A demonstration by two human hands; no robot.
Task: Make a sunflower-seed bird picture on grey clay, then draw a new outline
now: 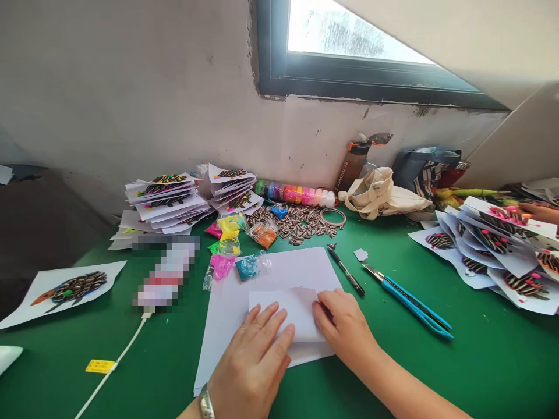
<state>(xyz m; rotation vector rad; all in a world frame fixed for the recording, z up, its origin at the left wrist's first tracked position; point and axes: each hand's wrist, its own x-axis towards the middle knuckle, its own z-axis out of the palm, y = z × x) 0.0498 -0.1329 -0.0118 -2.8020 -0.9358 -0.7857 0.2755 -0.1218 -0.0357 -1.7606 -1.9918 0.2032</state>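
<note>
A small folded white paper [290, 309] lies on a larger white sheet [279, 276] on the green table [480, 361]. My left hand [253, 361] rests flat on the small paper's left part, fingers stretched out. My right hand [343, 326] presses the paper's right edge with bent fingers. A black pen [346, 270] and a blue utility knife [408, 299] lie just right of the sheet.
Small bags of coloured clay [231, 247], a heap of sunflower seeds [305, 224] and stacks of seed-picture cards [168, 201] lie behind the sheet. More cards [493, 256] spread at right, where another person's hand [539, 212] shows. A white cable [117, 358] runs at left.
</note>
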